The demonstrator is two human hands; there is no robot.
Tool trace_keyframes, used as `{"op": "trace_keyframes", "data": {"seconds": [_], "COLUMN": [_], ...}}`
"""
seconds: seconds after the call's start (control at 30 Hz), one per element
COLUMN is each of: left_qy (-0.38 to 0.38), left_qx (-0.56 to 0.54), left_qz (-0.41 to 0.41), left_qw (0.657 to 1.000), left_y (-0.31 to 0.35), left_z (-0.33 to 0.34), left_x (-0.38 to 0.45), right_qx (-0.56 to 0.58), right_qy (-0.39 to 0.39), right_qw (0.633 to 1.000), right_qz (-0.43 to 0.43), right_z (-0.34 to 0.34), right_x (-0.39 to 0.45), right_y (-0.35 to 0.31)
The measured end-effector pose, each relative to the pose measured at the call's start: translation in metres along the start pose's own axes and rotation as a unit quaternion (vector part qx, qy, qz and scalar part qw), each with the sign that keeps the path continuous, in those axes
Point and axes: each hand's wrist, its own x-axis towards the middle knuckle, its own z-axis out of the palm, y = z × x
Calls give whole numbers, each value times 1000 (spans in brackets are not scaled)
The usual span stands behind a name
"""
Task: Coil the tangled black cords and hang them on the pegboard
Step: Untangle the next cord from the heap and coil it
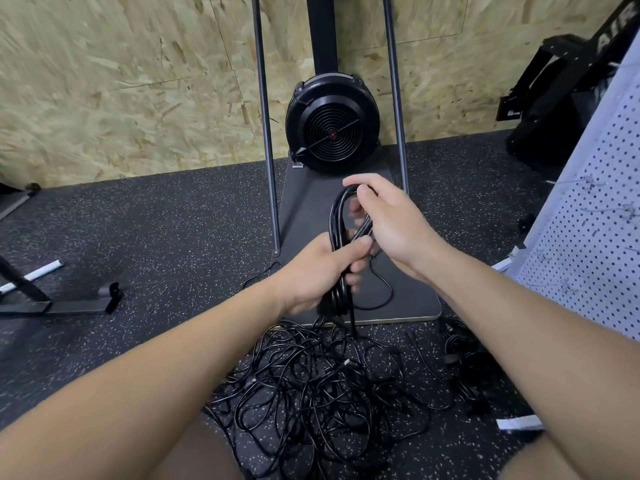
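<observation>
A: How will the coil handle?

B: Light and limp, likely springy; the glossy jacket looks slippery, so loops may slide apart; best gripped across the gathered middle, where the left hand clenches the bundle, its tail trailing down to the floor.

A: And the right hand?

B: It pinches the top loop, just above the left.

A: The rest?

B: Thin black cords; a tangle on the near floor, a smaller heap to its right; the pegboard stands at far right.
</observation>
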Motion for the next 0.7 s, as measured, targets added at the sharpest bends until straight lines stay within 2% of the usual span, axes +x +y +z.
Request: {"op": "trace_keyframes", "data": {"seconds": [0.13,0.3,0.4,0.47,0.57,0.7], "left_qy": [73,131,156,173,213,277], "left_qx": [-53,-123,-142,-154,-178,-222], "left_qz": [41,73,80,85,81,65], "left_qw": [995,981,974,969,957,932], "left_y": [10,20,22,23,21,23], "left_z": [-12,-31,-43,-51,-63,-81], "left_x": [6,11,12,12,13,13], "right_qx": [131,91,24,-29,-168,-234], "right_qy": [-86,-211,-282,-298,-309,-239], "right_qw": [984,956,937,934,925,932], "right_qz": [85,181,204,192,145,142], "right_z": [4,11,13,15,11,11], "right_x": [-11,-28,-28,-30,-34,-35], "right_y": [6,27,35,38,39,47]}}
